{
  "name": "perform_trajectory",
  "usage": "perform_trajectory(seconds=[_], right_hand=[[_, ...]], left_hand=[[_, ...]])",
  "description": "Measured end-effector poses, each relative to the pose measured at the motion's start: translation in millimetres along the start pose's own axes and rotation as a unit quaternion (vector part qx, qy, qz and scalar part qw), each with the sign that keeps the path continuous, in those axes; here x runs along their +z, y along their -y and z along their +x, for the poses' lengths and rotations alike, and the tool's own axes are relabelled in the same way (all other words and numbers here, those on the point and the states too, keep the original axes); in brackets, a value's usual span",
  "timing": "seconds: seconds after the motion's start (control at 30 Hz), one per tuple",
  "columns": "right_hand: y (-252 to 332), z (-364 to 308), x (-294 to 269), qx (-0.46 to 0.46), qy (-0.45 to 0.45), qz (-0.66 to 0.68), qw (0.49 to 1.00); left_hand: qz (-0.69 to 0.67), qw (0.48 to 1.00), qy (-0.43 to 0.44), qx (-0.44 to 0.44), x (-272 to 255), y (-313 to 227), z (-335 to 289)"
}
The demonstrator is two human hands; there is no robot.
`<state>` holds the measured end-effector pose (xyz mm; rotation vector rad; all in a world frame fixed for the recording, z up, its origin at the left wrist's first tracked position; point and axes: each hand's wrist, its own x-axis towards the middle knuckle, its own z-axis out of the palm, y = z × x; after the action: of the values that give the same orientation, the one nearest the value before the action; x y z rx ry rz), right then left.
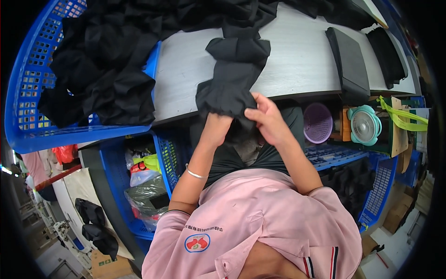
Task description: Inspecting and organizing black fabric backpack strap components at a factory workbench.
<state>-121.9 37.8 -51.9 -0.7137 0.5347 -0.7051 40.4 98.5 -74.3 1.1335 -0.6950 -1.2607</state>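
A gathered length of black fabric (227, 95) runs from the table's far side down over its near edge to my hands. My left hand (217, 128) reaches up into the fabric's near end, and its fingers are hidden beneath the cloth. On the right side of that end, my right hand (269, 118) grips the edge of the fabric between thumb and fingers. Both hands are close together, just off the table's near edge and above my lap. Some dark cloth also hangs below, between the hands.
A blue plastic basket (39, 135) heaped with black fabric (111, 69) stands at left on the pale table (297, 60). Dark folded pieces (348, 60) lie at right. Below are a purple basket (318, 123), a teal-rimmed fan (365, 124) and a blue crate (114, 174) of bagged items.
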Motion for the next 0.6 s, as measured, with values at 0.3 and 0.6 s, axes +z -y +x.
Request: perform_trajectory(seconds=[0.3,0.6], right_hand=[[43,43,-41,-0.031,-0.103,-0.074,0.991],[27,56,-40,-0.039,-0.119,-0.162,0.979]], left_hand=[[0.014,1.000,0.018,-0.002,-13,-58,-9],[-0.191,0.980,0.052,-0.035,-16,-13,50]])
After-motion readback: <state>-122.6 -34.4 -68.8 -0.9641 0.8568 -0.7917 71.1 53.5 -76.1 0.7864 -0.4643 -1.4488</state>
